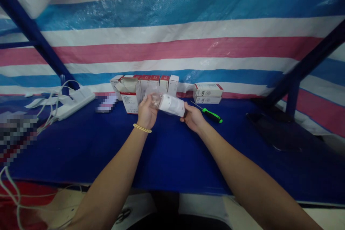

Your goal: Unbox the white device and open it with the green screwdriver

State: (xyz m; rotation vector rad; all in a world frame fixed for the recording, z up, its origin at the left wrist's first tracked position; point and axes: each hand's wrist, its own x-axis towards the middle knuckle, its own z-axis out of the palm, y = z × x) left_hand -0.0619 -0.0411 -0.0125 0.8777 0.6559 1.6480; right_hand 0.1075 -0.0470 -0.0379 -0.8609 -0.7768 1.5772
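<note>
Both hands meet above the blue tabletop (167, 151) with a white bulb (170, 105) held between them. Its clear glass end points toward the left hand (147, 112), whose fingers curl around that end from below. The right hand (192, 118) closes on the opposite white end, so the bulb lies roughly level, tilted slightly down to the right, clear of the table. Both forearms reach forward from the near edge and converge, the left wrist wearing a yellow beaded bracelet (142, 128). Just behind the left hand stands an open red-and-white carton (130, 97), with a row of similar small boxes (157, 82) behind it. A green-handled screwdriver (211, 115) lies just beside the right hand, and two stacked flat boxes (208, 93) sit beyond it. A white power strip (75, 102) lies well apart at the left.
</note>
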